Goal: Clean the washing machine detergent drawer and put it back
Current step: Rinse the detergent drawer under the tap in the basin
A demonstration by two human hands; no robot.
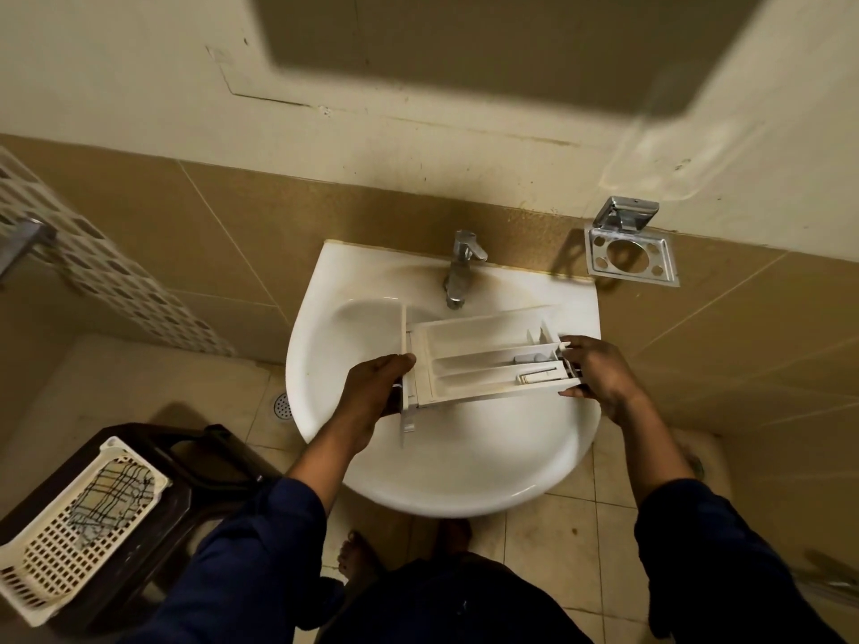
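We hold the white detergent drawer point(469, 360) over the white sink point(446, 476), compartments facing up, its long side running from 9 to 3 o'clock. Our left hand point(372, 392) is wrapped around the front panel at the 9 o'clock end; our right hand point(597, 376) curls its fingers on the rear end at 3 o'clock. At 12 o'clock from the drawer, the chrome tap point(460, 267) stands on the back of the sink, its spout just above the drawer's far edge. A chrome tumbler holder point(632, 255) is fixed to the wall at 2 o'clock, well apart from the basin. At 10 o'clock a white perforated panel point(107, 276) leans across the tan wall tiles. At 8 o'clock a white slotted basket point(79, 522) with a checked cloth point(116, 485) inside sits on a dark stool point(195, 462), near our left sleeve point(251, 541). A round floor drain point(282, 405) shows at 9 o'clock, just beside the basin's rim. Beneath the sink, a bare foot point(355, 557) rests on stained beige floor tiles point(548, 541). Above the tan tiling, the wall point(139, 76) is cream plaster, scuffed and cracked.
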